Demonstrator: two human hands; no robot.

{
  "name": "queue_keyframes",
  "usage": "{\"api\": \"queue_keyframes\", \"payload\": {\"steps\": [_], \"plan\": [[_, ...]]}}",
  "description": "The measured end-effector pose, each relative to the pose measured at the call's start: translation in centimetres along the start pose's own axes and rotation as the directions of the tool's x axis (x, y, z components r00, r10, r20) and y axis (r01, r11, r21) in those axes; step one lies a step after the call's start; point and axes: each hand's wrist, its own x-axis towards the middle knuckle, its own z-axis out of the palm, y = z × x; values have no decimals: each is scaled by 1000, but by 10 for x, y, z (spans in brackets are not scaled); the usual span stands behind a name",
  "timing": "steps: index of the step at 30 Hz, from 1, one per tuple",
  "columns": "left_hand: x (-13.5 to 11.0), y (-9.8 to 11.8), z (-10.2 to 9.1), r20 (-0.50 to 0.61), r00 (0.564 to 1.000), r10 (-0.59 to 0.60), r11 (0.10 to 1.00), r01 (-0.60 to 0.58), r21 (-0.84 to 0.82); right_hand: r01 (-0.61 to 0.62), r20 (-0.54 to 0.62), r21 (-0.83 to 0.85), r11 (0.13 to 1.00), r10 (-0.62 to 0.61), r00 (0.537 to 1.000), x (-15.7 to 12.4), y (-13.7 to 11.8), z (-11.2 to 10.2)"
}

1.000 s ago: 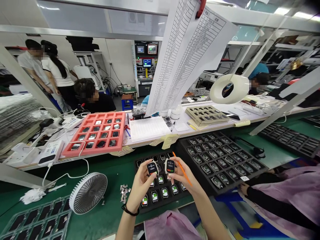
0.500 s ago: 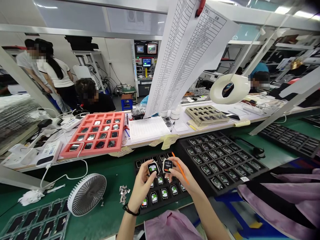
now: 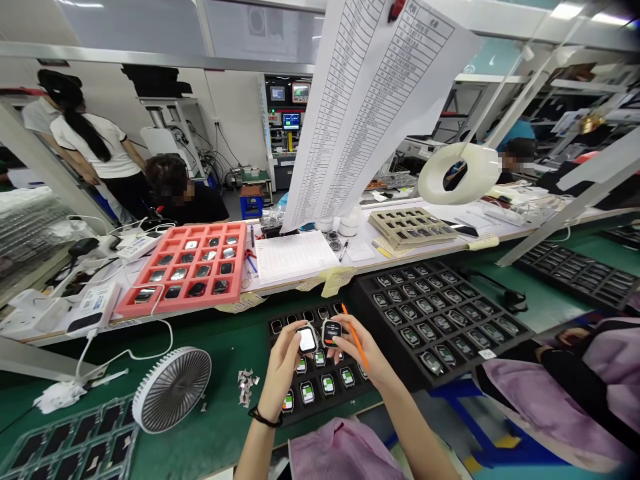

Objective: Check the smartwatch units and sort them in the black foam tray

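Observation:
My left hand (image 3: 286, 357) is closed around a smartwatch (image 3: 307, 341) whose screen glows white. Just beside it, my right hand (image 3: 356, 343) grips a second smartwatch (image 3: 331, 333) with a dark screen showing text and an orange-red strip. An orange stick, perhaps a pen (image 3: 356, 339), is also tucked in the right hand, slanting past the fingers. Both watches are held above a black foam tray (image 3: 340, 399). Rows of watches sit in its slots, several lit with green and white screens, such as one watch (image 3: 307, 392) at the front. My hands hide part of the tray.
A larger black tray (image 3: 440, 380) full of watches stands at right. A grey fan (image 3: 173, 390) and metal scraps (image 3: 245, 387) lie left. On the raised shelf are a pink tray (image 3: 187, 303) and papers (image 3: 295, 257); a printed list (image 3: 345, 127) hangs above. Co-workers are beyond.
The left watch's screen has turned from green and white to plain white. Both hands keep hold of their watches in nearly the same place. The view has shifted slightly.

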Motion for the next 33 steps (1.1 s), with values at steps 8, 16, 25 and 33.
{"api": "queue_keyframes", "payload": {"steps": [8,16,25,33], "plan": [[2,-5,-1,37,999,-12,1000,12,17,-29,-81,-29,999,27,996,1,-1,4],[3,-12,-1,132,990,41,998,-33,-56,-13,-137,-13,1000,11,991,3,-2,8],[1,1,0,33,999,-34,999,35,-20,-63,-28,-24,998,63,998,3,-4,6],[1,-6,1,84,996,6,999,-1,-52,-75,7,-28,997,75,997,1,-3,3]]}}
